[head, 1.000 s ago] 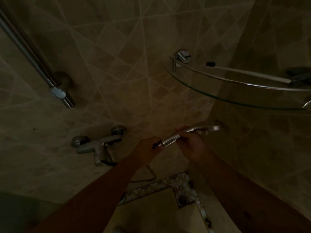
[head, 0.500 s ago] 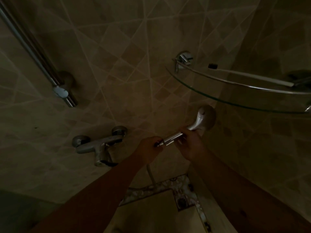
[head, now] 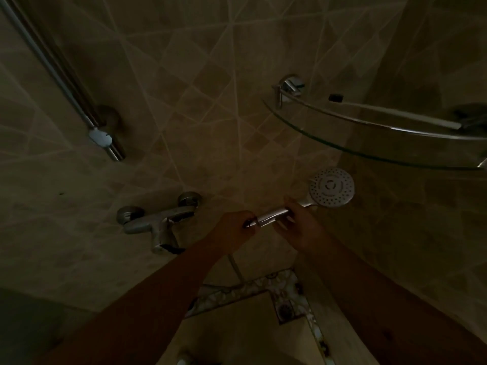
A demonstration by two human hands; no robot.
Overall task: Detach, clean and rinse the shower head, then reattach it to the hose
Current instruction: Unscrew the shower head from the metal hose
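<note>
Head view: left hand (head: 237, 227) and right hand (head: 303, 227) grip shower head (head: 331, 187), handle rising rightward, face toward camera.

Readable text: none is showing in this dim view.
Labels, brands, numbers: none are showing legibly.

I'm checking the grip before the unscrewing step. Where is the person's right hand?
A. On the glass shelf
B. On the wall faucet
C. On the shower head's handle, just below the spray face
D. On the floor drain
C: the right hand wraps the chrome handle of the shower head, while the left hand holds the hose end.
</note>
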